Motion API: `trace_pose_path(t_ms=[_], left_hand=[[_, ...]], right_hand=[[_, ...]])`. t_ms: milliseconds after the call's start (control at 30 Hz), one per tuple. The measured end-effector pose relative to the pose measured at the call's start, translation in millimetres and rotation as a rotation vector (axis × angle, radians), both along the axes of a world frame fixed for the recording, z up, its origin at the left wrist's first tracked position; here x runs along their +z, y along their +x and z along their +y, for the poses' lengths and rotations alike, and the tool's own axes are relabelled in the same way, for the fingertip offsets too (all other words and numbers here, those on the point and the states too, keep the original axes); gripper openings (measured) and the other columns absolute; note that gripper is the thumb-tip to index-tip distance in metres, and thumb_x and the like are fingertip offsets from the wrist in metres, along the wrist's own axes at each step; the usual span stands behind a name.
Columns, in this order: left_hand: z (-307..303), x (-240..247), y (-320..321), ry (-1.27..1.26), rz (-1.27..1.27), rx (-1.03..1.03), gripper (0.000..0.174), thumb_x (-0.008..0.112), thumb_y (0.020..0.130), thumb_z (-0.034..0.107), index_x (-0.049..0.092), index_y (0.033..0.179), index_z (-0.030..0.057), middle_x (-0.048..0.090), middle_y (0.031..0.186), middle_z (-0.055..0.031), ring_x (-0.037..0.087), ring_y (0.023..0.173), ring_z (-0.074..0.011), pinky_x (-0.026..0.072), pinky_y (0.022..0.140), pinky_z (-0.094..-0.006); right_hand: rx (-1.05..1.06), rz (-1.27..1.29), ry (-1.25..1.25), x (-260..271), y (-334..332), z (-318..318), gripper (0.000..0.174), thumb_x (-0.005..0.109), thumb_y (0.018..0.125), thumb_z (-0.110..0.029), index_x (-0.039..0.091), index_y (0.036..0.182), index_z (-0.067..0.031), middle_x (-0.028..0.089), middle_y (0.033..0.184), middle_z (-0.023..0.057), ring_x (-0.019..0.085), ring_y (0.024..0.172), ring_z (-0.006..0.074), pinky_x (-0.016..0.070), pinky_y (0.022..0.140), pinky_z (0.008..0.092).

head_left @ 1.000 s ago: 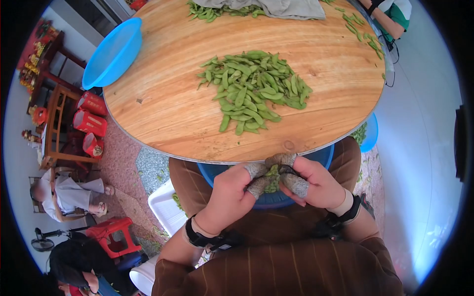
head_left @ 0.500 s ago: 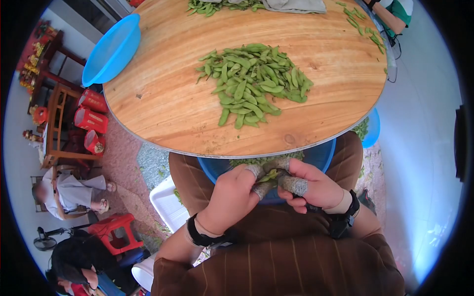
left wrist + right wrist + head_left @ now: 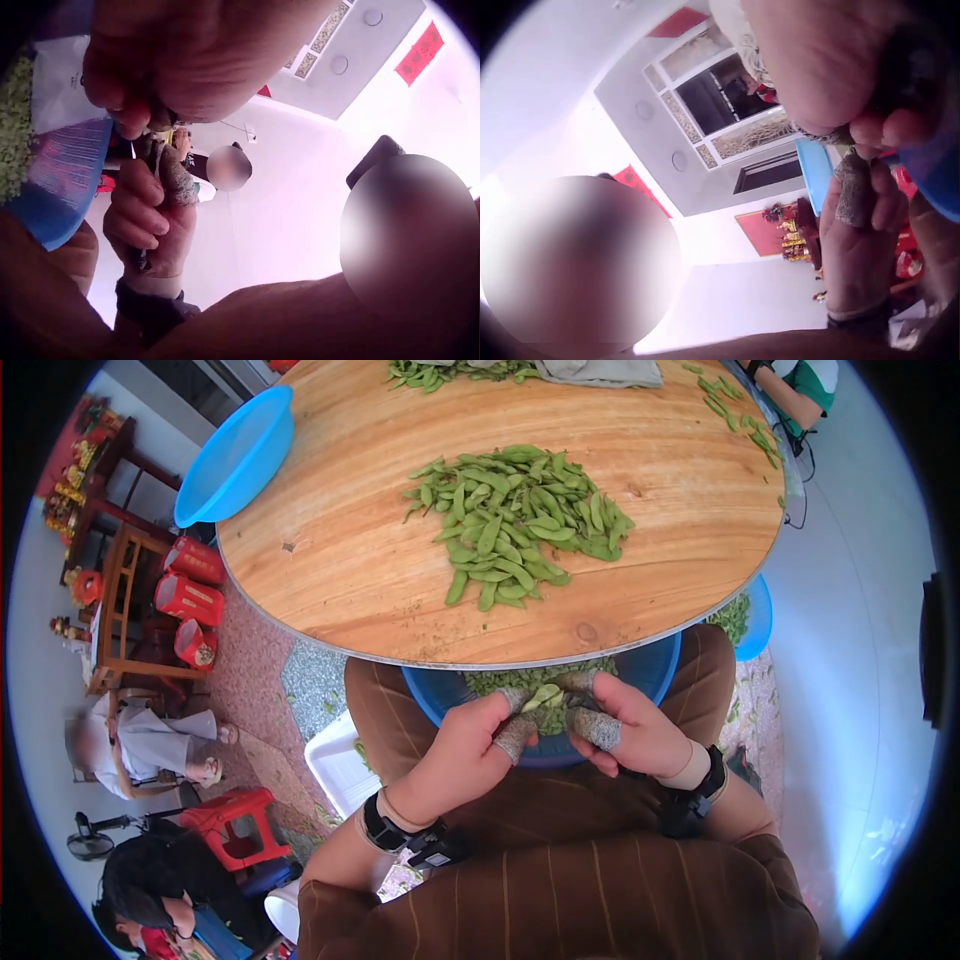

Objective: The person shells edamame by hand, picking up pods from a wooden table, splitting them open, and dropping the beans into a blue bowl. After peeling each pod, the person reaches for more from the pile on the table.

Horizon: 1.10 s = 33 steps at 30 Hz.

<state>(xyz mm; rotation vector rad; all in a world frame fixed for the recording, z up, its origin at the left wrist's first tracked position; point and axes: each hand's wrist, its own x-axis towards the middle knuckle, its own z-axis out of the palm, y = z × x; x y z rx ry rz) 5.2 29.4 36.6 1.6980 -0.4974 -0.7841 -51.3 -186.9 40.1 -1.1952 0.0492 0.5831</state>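
Note:
Both hands meet over a blue basin (image 3: 425, 695) in the lap, grey wraps on thumbs and forefingers. The left hand (image 3: 462, 745) pinches a pale green pod (image 3: 543, 697) between thumb and forefinger. Close on its right, the right hand (image 3: 640, 730) has thumb and forefinger at the pod's other side; a small dark thing shows beneath its curled fingers. Shelled green beans (image 3: 490, 680) lie in the basin under the hands. On the wooden table (image 3: 340, 580) a heap of green pods (image 3: 510, 525) lies beyond the hands.
A light blue basin (image 3: 235, 455) leans at the table's left edge. Another blue basin (image 3: 762, 615) with green contents stands at the right below the table. A white tray (image 3: 340, 770) is on the floor at left. Grey cloth (image 3: 600, 370) lies at the far edge.
The hands have opened slightly apart from each other, and a pale pod now shows between them. More beans in the basin are visible as the view has shifted.

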Motion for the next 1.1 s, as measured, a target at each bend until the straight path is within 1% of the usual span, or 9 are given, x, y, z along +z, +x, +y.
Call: trace_pose_path(t_ms=[133,200,333,500,667,867,933,1000,1100], left_hand=[[-5,-2,-3,0.042,-0.301,-0.087,0.013,0.049,0.085,-0.001,0.057,0.096,0.0,0.06,0.078,-0.0082,0.058,0.069,-0.0173,0.0465,0.063,-0.0291],[-5,-1,-4,0.082,-0.354,-0.125,0.012,0.051,0.082,-0.003,0.057,0.091,-0.002,0.061,0.077,-0.0145,0.061,0.074,-0.0259,0.0482,0.067,-0.0344],[2,-1,-1,0.1,0.132,-0.018,0.01,0.05,0.083,-0.002,0.057,0.09,-0.0014,0.06,0.076,-0.012,0.059,0.072,-0.0217,0.047,0.066,-0.0329],[3,-8,-4,0.057,0.053,0.004,0.009,0.049,0.085,-0.001,0.057,0.087,-0.0007,0.06,0.075,-0.0077,0.055,0.071,-0.0155,0.0455,0.063,-0.0307],[11,-19,1,0.166,-0.185,0.007,0.006,0.054,0.082,0.004,0.056,0.085,-0.0005,0.061,0.08,-0.0202,0.061,0.073,-0.0355,0.0478,0.065,-0.0397],[-4,-13,-3,0.187,-0.515,-0.081,0.007,0.057,0.079,0.003,0.056,0.085,-0.0005,0.057,0.077,-0.0237,0.055,0.076,-0.044,0.0459,0.064,-0.0457],[-5,-13,1,0.142,-0.515,-0.146,0.009,0.059,0.08,0.005,0.057,0.088,0.0002,0.058,0.074,-0.0197,0.059,0.07,-0.0367,0.0468,0.061,-0.0414],[-2,-12,5,-0.079,-0.126,-0.27,0.009,0.059,0.086,0.008,0.058,0.092,0.0015,0.058,0.07,-0.0101,0.057,0.058,-0.0205,0.046,0.056,-0.0326],[1,-9,8,-0.073,0.32,-0.336,0.01,0.055,0.092,0.011,0.06,0.094,0.0029,0.055,0.068,0.0,0.049,0.056,-0.006,0.0415,0.052,-0.0222]], right_hand=[[-0.047,-0.123,-0.283,-7,4,2,0.025,0.058,0.091,-0.017,0.052,0.111,-0.0039,0.054,0.071,0.0037,0.054,0.052,0.013,0.0414,0.046,0.0256],[-0.213,-0.801,-0.857,-21,7,8,0.024,0.067,0.078,-0.013,0.054,0.095,-0.0009,0.057,0.072,0.0119,0.059,0.058,0.0296,0.0459,0.052,0.035],[-0.11,-0.869,-0.978,-25,5,10,0.027,0.068,0.069,-0.009,0.054,0.09,0.0004,0.056,0.077,0.0188,0.057,0.07,0.0407,0.0472,0.06,0.0424],[0.003,-0.813,-1.016,-39,12,8,0.024,0.069,0.069,-0.011,0.058,0.087,-0.003,0.057,0.075,0.0164,0.059,0.071,0.0368,0.0474,0.062,0.0412],[0.015,-0.834,-1.125,-26,7,5,0.023,0.064,0.065,-0.004,0.053,0.085,-0.0004,0.057,0.081,0.0188,0.059,0.076,0.0382,0.0479,0.063,0.0428],[-0.028,-0.723,-0.933,-17,7,12,0.022,0.064,0.074,-0.006,0.054,0.093,-0.0009,0.059,0.074,0.0145,0.06,0.068,0.0344,0.0495,0.06,0.0384],[-0.021,-0.666,-0.835,-17,12,11,0.021,0.065,0.078,-0.008,0.053,0.095,-0.0012,0.06,0.071,0.0111,0.061,0.062,0.0292,0.049,0.056,0.0353],[0.134,0.029,-0.277,-8,19,4,0.023,0.067,0.083,-0.013,0.051,0.097,-0.0019,0.057,0.066,0.0034,0.057,0.053,0.0142,0.044,0.049,0.0282],[0.202,0.057,-0.091,-19,18,-2,0.025,0.067,0.086,-0.017,0.053,0.1,-0.0031,0.055,0.066,-0.0022,0.052,0.052,0.0039,0.04,0.046,0.0227]])
